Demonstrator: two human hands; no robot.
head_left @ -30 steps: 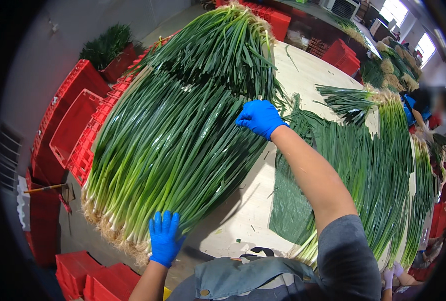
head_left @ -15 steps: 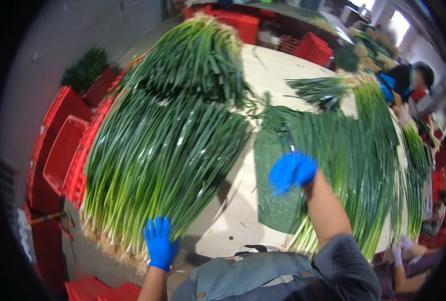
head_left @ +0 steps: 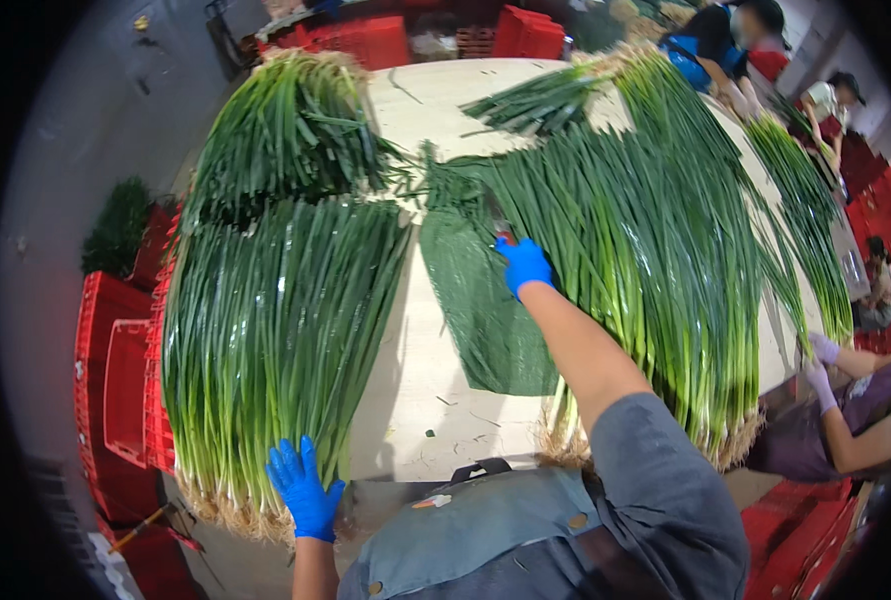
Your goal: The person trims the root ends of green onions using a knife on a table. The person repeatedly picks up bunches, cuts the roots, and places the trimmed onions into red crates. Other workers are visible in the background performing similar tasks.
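My left hand (head_left: 304, 490), in a blue glove, rests with fingers spread on the root end of a wide layer of spring onions (head_left: 275, 330) at the left. In a matching blue glove, my right hand (head_left: 527, 268) is closed on a red-handled knife (head_left: 503, 238), its blade pointing away from me over a green woven sheet (head_left: 485, 330). Another broad heap of spring onions (head_left: 655, 270) lies just to the right of this hand, leaves pointing away and roots toward me. A further bundle (head_left: 285, 130) sits beyond the left layer.
The pale table (head_left: 435, 95) carries scattered leaf scraps. Red crates (head_left: 115, 380) stand along the left, with more at the back (head_left: 365, 42). At the right, a co-worker's pale-gloved hands (head_left: 820, 365) hold onion stalks; other people (head_left: 715, 50) work farther off.
My right hand has come to rest beside the right heap, over the woven sheet, where it was blurred by motion. My left hand stays on the onion roots. The view has turned right.
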